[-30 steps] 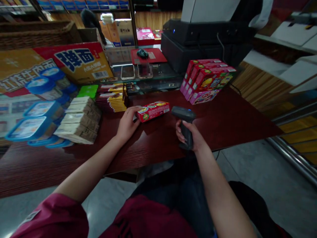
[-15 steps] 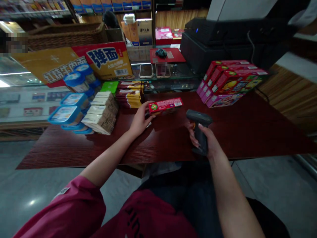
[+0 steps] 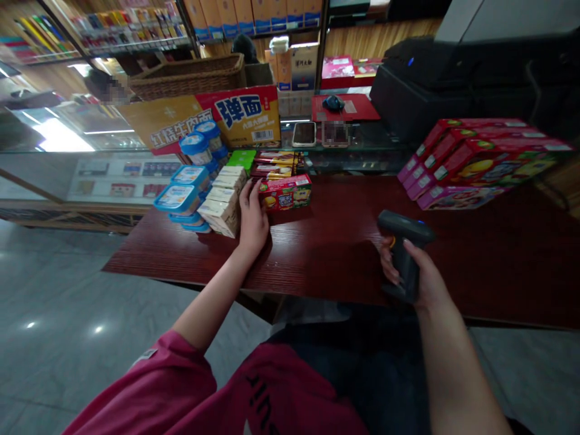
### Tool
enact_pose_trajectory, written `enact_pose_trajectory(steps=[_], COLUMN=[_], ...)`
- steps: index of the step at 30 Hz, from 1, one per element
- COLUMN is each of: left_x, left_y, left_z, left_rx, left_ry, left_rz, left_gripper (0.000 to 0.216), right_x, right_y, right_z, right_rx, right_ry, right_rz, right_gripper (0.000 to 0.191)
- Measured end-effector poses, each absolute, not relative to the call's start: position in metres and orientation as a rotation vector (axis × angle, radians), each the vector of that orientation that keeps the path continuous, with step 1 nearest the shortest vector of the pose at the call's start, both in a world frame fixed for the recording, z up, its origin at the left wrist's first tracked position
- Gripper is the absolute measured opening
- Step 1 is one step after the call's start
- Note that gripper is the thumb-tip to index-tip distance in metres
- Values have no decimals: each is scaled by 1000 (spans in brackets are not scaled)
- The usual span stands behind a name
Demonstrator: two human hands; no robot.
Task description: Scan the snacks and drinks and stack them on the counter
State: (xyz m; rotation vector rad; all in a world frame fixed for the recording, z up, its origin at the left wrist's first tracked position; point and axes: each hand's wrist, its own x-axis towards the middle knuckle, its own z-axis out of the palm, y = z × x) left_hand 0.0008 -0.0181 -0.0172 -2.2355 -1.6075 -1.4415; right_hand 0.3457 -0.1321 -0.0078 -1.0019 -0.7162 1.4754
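My left hand (image 3: 252, 219) rests on the dark red table (image 3: 335, 254), fingers against the left end of a red snack box (image 3: 286, 192) that stands on its long side near a stack of dark and yellow packs (image 3: 276, 163). My right hand (image 3: 417, 275) is wrapped round the grip of a black barcode scanner (image 3: 402, 241), held upright just above the table's near edge, its head turned toward the left.
Cream cartons (image 3: 224, 199) and blue-lidded tubs (image 3: 183, 193) sit left of my left hand. A pile of red and pink boxes (image 3: 471, 163) lies at the right. Behind are a glass counter with two phones (image 3: 304, 133), a noodle carton (image 3: 203, 118) and a black machine (image 3: 453, 78).
My left hand has carried the red box leftward and set it beside the stacked packs. The scanner hand has kept its grip; my view has swung left.
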Motion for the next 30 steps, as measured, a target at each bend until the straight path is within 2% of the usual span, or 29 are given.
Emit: enact_pose_trajectory(steps=[9,22,26,30], left_x=[24,1,9,48], left_y=[-2,11,2,-14], left_z=[-8,-20,-17,-22], left_rx=[-2445,-2382,-2378,-2531], left_ry=[-1300,-1537,-1440,-1240], left_rz=[-807,-1194,-1351,-1209], left_gripper=[54,52,55,60], right_x=[344,342,344,360], right_y=[-132,-132,-132,-131], right_z=[-7,-8,-11,-15], right_rx=[-1036,-989,-917,-899], right_ry=[-666,-663,-637,-581], right_rz=[1449,1456,1431,1333], right_gripper=[42,37,33,36])
